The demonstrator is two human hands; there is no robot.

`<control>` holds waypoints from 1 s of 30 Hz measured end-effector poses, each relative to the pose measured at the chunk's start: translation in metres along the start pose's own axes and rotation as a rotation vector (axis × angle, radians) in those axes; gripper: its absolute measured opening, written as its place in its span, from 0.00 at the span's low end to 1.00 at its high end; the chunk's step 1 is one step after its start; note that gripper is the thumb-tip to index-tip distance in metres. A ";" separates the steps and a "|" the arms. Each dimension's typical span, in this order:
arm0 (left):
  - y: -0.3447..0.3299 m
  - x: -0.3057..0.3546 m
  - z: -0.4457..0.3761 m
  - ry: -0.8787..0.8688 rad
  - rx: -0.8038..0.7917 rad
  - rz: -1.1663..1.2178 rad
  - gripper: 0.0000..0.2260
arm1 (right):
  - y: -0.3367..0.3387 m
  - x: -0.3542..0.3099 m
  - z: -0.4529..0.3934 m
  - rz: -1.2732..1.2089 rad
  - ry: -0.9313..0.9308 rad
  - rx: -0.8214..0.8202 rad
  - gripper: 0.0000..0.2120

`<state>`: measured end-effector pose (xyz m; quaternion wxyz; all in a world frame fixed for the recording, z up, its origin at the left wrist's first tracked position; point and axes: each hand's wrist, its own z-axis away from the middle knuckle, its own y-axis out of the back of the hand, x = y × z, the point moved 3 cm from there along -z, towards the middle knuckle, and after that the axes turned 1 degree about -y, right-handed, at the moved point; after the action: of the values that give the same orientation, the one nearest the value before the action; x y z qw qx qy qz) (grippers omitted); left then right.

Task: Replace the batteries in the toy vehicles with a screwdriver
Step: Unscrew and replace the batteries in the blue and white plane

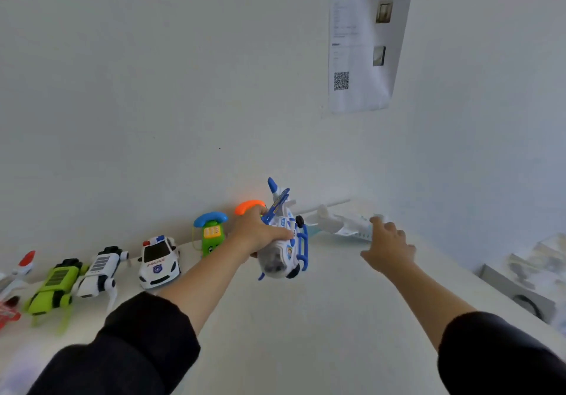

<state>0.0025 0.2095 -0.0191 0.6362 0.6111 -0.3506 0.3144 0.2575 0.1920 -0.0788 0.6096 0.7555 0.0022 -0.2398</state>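
Observation:
My left hand (258, 235) grips a white and blue toy helicopter (286, 241) and holds it above the white table (306, 333), nose toward me. My right hand (389, 247) hovers to its right with loosely spread fingers, holding nothing, just in front of a white toy airplane (346, 224) that lies at the wall. Along the wall to the left stand a white police car (157, 261), a white robot dog (99, 272) and a green robot dog (53, 287). No screwdriver or batteries are visible.
Two toy phones, one green with a blue handset (211, 232) and one with an orange handset (249, 206), stand behind the helicopter. Red toys (12, 290) sit at the far left. A grey tray with clear bits (520, 284) lies at the right edge. A paper sheet (364, 45) hangs on the wall.

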 end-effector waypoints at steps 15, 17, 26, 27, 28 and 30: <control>-0.014 0.037 -0.111 0.188 0.205 -0.205 0.17 | -0.016 0.055 -0.132 0.014 0.530 -0.262 0.22; -0.025 0.043 -0.122 0.197 0.177 -0.241 0.17 | -0.006 0.064 -0.141 0.047 0.588 -0.387 0.25; -0.099 0.045 -0.152 0.234 0.059 -0.337 0.24 | 0.022 0.036 -0.159 -0.033 0.466 -0.468 0.16; -0.103 0.045 -0.155 0.236 0.058 -0.358 0.27 | 0.014 0.034 -0.160 -0.042 0.449 -0.451 0.15; -0.108 0.046 -0.158 0.243 0.058 -0.376 0.28 | 0.004 0.034 -0.160 -0.023 0.435 -0.468 0.15; -0.111 0.048 -0.160 0.269 0.064 -0.414 0.28 | -0.009 0.034 -0.155 0.030 0.435 -0.550 0.17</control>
<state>0.1313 0.3618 -0.0425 0.7085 0.6423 -0.1199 0.2669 0.3407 0.3273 -0.0778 0.7791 0.5964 0.1854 -0.0545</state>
